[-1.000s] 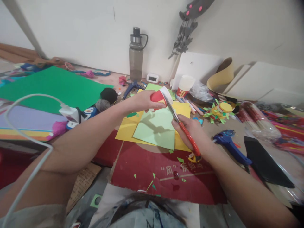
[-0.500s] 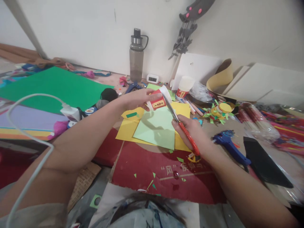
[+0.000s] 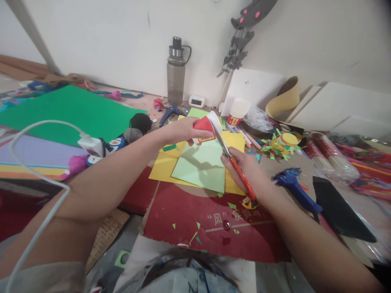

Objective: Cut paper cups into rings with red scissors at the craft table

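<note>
Above the pale green sheet (image 3: 200, 169), at the middle of the worktop, a red-and-white paper cup (image 3: 202, 124) is held tilted, its mouth turned toward the scissors (image 3: 242, 173). The left hand (image 3: 184, 129) is closed around the cup's side, thumb across the printed wall. The right hand (image 3: 246, 162) is clamped on the red handles, with the blades at the cup's rim; whether they are parted or together cannot be determined from where I stand. As to progress: the cup is in one main piece, its wall largely whole, and the depth of any cut at the rim is not visible. I judge the cutting to be at an early stage, with most of the cup uncut. Small green scraps (image 3: 232, 206) lie on the red cardboard (image 3: 183, 203), indicating paper trimmed already. A second cup (image 3: 234, 120) stands behind, uncut as far as seen. To the right are a yellow craft piece with green strips (image 3: 288, 139), apparently assembled, and a blue glue gun (image 3: 299, 193), not in hand.
</note>
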`<state>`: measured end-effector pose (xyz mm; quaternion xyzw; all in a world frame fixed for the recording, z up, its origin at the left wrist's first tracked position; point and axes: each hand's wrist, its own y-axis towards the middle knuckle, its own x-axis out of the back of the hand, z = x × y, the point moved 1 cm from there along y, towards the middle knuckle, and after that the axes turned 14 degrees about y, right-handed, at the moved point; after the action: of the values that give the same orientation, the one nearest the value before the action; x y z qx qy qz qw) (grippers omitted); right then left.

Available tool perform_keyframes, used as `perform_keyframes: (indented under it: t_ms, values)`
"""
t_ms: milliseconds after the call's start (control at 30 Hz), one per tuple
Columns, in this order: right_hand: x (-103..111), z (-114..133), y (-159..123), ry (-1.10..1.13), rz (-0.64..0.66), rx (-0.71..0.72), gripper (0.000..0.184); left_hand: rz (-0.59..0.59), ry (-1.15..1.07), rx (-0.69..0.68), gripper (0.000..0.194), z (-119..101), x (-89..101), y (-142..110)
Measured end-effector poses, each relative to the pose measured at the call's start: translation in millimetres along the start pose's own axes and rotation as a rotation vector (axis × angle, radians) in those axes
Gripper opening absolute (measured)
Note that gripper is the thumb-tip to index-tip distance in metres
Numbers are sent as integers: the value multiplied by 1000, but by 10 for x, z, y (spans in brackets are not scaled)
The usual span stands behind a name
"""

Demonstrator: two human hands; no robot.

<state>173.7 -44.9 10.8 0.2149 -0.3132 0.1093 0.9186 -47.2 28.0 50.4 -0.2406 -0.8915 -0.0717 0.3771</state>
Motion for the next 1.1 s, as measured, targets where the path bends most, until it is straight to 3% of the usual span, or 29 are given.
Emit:
perform_keyframes:
  t_ms: [733, 933, 1100]
  values:
    - [0, 19, 12, -39, -23, 35, 29, -89, 102, 6, 55, 27, -59, 58]
    - [-2, 8, 8, -17, -12, -22, 30, -145, 155, 30, 56, -8, -37, 31]
    - [-1, -37, 1, -11, -23, 13, 29, -77, -80, -17, 53, 69, -3, 43]
